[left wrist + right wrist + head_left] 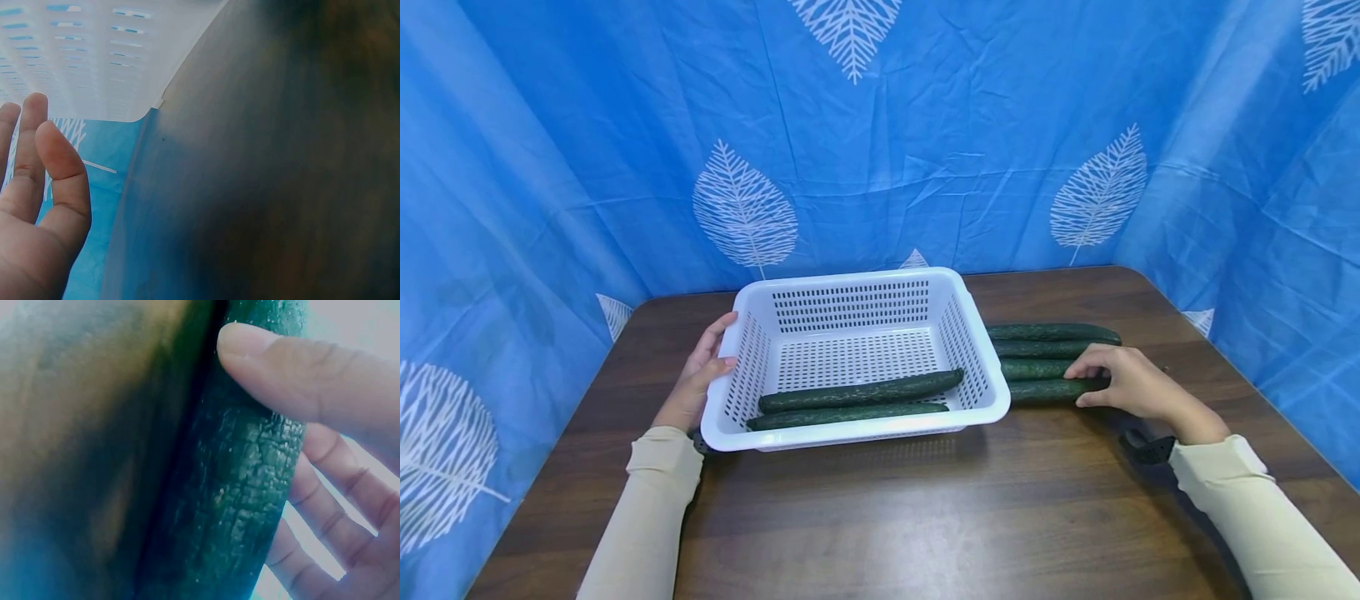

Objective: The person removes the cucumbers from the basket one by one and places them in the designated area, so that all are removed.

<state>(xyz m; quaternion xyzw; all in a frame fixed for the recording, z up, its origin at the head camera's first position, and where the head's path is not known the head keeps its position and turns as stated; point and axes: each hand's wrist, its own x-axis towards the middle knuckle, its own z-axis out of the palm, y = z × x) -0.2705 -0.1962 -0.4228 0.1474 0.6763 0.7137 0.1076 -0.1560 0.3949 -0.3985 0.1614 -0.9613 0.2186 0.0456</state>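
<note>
My left hand (691, 379) holds the left rim of a white perforated plastic basket (857, 429), thumb and a finger at the edge. In the left wrist view, other fingers (62, 187) extend along the basket's outer wall. Two dark green cucumbers (861, 392) lie along the near side inside it. To the basket's right, several more cucumbers (1052, 333) lie side by side on the table. My right hand (1131, 383) grips the right end of the nearest cucumber (1037, 392), thumb on the near side and fingers across it; the right wrist view shows its bumpy skin.
The dark wooden table (880, 517) reaches back to a blue curtain (880, 167) with white leaf prints. Black wrist straps (1146, 447) sit below the cream sleeves (655, 500). The basket's right side overlaps the left ends of the cucumbers on the table.
</note>
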